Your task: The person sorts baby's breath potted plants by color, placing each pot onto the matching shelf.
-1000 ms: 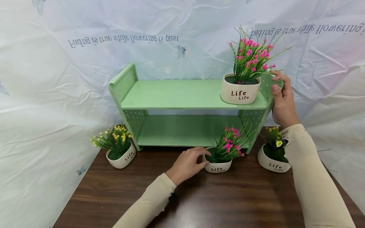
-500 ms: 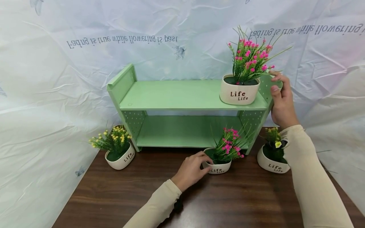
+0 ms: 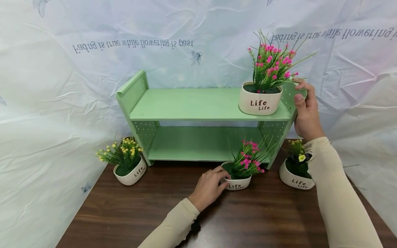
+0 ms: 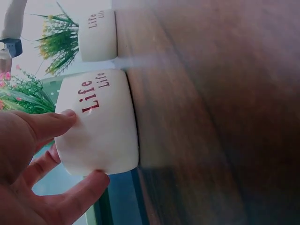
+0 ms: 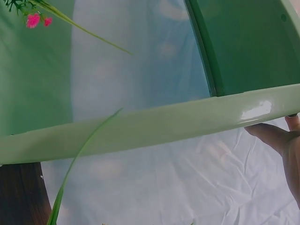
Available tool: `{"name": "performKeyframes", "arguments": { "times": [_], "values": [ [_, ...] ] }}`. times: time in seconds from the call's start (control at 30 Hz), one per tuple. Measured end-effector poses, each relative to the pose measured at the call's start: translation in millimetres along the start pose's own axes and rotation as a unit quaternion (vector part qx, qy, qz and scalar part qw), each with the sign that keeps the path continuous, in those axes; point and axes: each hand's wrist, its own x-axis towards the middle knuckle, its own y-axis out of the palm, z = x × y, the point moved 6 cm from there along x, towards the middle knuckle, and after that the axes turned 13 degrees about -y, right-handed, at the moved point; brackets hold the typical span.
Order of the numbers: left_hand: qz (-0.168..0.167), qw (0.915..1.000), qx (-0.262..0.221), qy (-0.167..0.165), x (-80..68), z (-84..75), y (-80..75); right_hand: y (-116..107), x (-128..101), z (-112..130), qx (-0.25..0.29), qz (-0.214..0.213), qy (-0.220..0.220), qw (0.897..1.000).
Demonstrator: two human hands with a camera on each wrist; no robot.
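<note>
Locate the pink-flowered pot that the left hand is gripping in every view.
Head: pink-flowered pot at lower centre, on the table before the green shelf, gripped by the left hand.
Left wrist: left of centre, turned sideways, pot between thumb and fingers.
Right wrist: not in it.
Shared landmark: the red "Life" lettering.

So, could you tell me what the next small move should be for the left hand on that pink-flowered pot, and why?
Probably lift the pink-flowered pot straight up off the table. The left hand already grips it, thumb and fingers on opposite sides, while the right hand holds the end panel of the green shelf, whose lower board sits open just behind the pot.
</note>
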Motion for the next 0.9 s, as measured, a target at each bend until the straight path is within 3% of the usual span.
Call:
{"name": "performKeyframes", "arguments": {
  "times": [0.27, 0.9],
  "values": [
    [-0.001, 1.0, 0.006, -0.008, -1.8, -2.2, -0.3, 0.3, -0.1, 0.1, 0.003, -0.003, 0.007, 1.0],
    [0.019, 0.9988, -0.037, -0.025, -9.1, -8.0, -7.3, -1.8, -0.2, -0.6, 0.005, 0.001, -0.008, 1.0]
  ]
}}
